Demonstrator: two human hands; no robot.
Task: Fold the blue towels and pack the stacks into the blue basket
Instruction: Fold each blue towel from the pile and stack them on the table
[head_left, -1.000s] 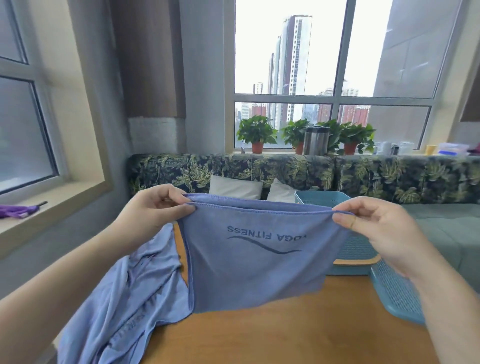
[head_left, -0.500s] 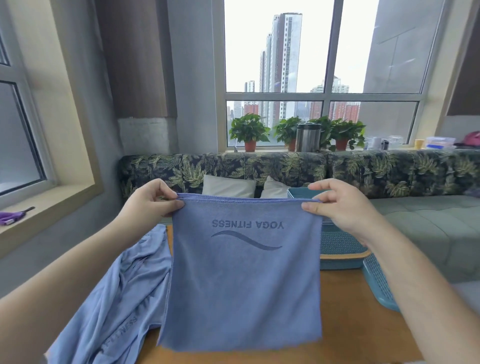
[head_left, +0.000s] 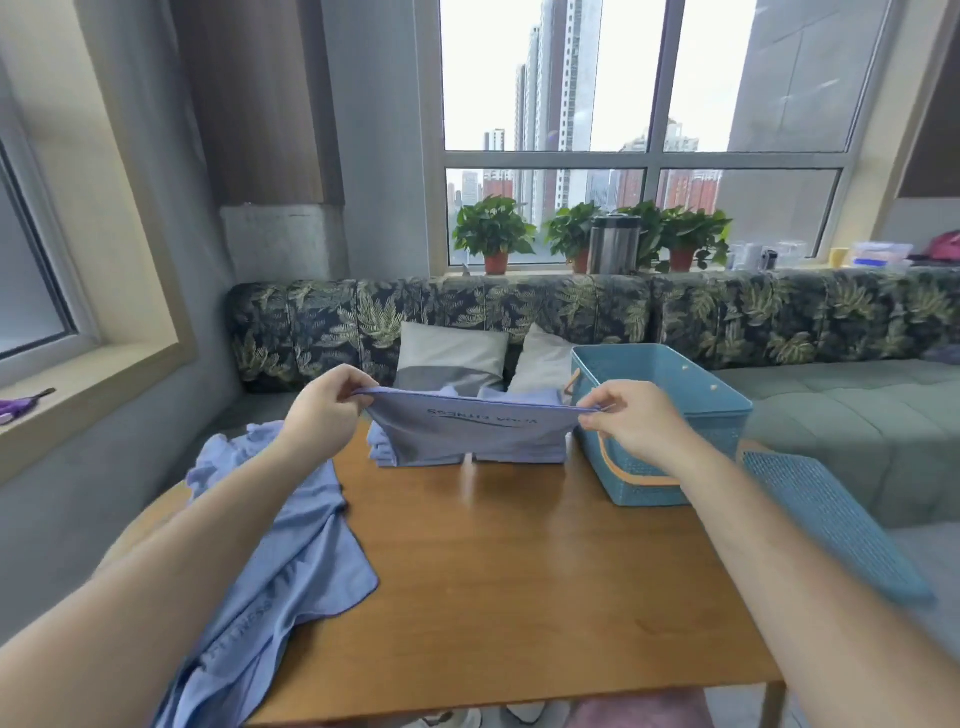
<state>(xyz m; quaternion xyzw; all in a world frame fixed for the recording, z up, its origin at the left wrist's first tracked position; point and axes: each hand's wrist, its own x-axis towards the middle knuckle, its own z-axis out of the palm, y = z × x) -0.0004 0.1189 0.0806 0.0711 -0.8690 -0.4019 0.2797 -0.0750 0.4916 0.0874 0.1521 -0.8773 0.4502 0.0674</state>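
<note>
Over the table (head_left: 519, 571), left hand (head_left: 324, 410) and right hand (head_left: 631, 423) pinching corners of a towel (head_left: 467, 431), stacks (head_left: 382, 453) behind, blue basket (head_left: 711, 441) beside

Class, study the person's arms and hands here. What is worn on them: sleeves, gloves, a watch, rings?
Nothing shows. The left hand and right hand are bare: no gloves, no rings on the visible fingers. The left forearm and right forearm are bare to the picture's edge, with no sleeve, watch or bracelet.

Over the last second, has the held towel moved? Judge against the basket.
Yes: the held towel moved forward, from overlapping the blue basket to left of it.
</note>
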